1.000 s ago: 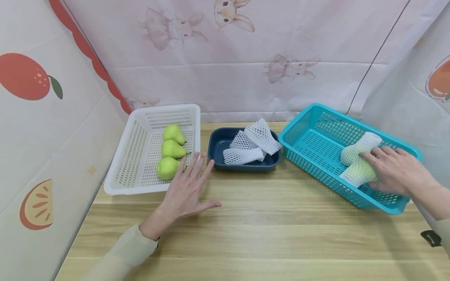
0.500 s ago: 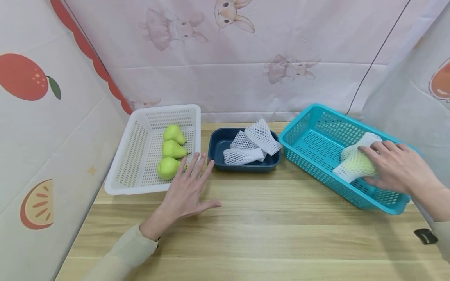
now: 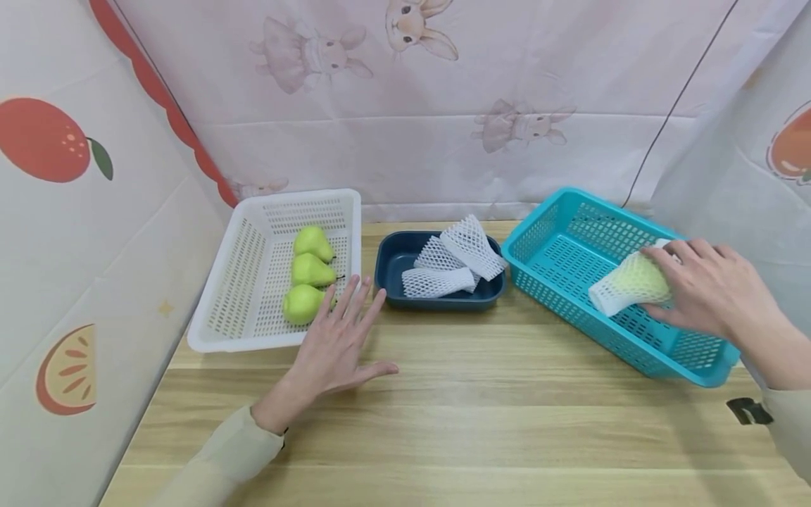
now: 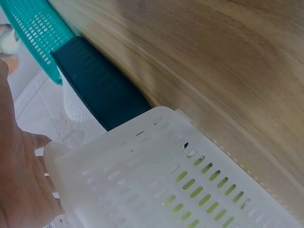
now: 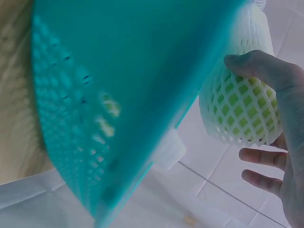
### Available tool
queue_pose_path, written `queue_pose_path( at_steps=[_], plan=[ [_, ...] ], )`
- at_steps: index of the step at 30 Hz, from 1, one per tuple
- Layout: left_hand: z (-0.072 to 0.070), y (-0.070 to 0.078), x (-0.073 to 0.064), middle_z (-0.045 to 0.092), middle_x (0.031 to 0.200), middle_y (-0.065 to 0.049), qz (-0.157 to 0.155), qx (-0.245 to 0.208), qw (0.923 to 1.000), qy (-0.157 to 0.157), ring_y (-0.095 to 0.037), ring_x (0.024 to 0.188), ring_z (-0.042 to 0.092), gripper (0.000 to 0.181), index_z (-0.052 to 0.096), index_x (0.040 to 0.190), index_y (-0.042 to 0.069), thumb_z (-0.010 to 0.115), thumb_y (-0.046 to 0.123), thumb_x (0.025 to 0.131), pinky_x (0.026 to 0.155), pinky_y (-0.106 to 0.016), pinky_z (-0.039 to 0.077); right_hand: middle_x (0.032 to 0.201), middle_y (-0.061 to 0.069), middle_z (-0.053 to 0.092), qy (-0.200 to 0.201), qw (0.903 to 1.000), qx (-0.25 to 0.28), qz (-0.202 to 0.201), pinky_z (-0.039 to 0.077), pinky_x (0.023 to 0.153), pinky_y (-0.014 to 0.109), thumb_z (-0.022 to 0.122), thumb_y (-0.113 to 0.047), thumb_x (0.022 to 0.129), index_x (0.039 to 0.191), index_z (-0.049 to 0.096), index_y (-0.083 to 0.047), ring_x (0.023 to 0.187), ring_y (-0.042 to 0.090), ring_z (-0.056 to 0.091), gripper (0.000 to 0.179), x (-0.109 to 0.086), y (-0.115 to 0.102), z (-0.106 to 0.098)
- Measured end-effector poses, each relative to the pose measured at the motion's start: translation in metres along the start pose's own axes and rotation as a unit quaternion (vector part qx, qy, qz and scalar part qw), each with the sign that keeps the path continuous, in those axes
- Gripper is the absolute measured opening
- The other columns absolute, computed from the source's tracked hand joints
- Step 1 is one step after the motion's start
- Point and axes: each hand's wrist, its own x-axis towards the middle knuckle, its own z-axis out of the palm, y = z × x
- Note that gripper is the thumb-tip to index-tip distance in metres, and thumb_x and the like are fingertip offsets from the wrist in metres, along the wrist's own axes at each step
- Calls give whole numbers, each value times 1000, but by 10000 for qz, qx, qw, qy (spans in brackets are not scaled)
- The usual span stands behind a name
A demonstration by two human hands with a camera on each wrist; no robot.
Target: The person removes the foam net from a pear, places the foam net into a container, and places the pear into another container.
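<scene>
My right hand [image 3: 716, 289] grips a pear in a white foam net [image 3: 633, 282] over the teal basket [image 3: 608, 345]. The right wrist view shows the thumb across the netted pear [image 5: 242, 109], its green skin showing through the mesh. Another white foam net [image 3: 660, 243] is mostly hidden behind that hand. On the left, my left hand [image 3: 332, 345] has its fingers spread at the near right corner of the white basket [image 3: 253, 343]. In this basket lie three green pears, the nearest pear [image 3: 303, 304] close to the fingertips.
Between the baskets stands a dark blue tray [image 3: 443, 304] with several white foam nets [image 3: 437, 282] in it. A patterned cloth wall [image 3: 412, 162] rises behind the wooden table [image 3: 481, 415], with more printed panels at both sides.
My right hand has lifted the netted pear and moved it slightly left, up from the basket's floor. The left hand stays in place.
</scene>
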Motion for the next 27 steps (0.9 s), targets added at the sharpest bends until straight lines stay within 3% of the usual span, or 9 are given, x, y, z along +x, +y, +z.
queue_pose_path(
  at_steps=[9,16,18,20,23,27],
  plan=[
    [-1,0,0,22,175,-19,-14,7,10000,-95,-39,162,28,124,28,167,11,-5,95,82,133,-60,22,125,33,64,-11,9997,141,222,52,89,66,96,-49,59,140,58,1,110,51,59,102,11,-9,-14],
    [-1,0,-1,22,175,-19,-38,59,9999,-140,-39,162,28,125,27,168,11,-7,95,81,133,-60,22,121,30,67,423,9991,54,7,55,87,63,92,-54,56,138,60,-2,107,48,62,102,14,-18,-27],
    [-2,0,-2,22,175,-19,-44,60,9999,-139,-39,162,28,126,27,168,11,-8,95,81,133,-60,22,121,28,69,612,9979,101,-183,56,86,62,77,-74,70,137,61,-3,106,48,63,100,15,-23,-29],
    [-2,0,-2,22,175,-19,-43,55,9999,-137,-39,162,28,126,27,168,11,-8,95,81,133,-60,23,119,27,69,803,9959,174,-386,57,84,62,50,-88,81,136,62,-3,105,47,63,102,17,-28,-31],
    [-1,-1,-2,22,175,-19,-40,46,9999,-123,-39,162,28,125,27,168,11,-8,95,81,133,-60,23,117,25,70,1115,9912,354,-615,57,83,61,7,-89,84,134,63,-3,104,46,63,114,20,-37,-31],
    [-2,-1,-2,24,175,-19,-40,34,9999,-88,-39,162,29,126,29,167,11,-7,95,81,133,-60,24,116,22,70,1373,9858,525,-817,57,84,62,10,-87,87,134,64,-4,106,45,63,109,24,-49,-29]
  ],
)
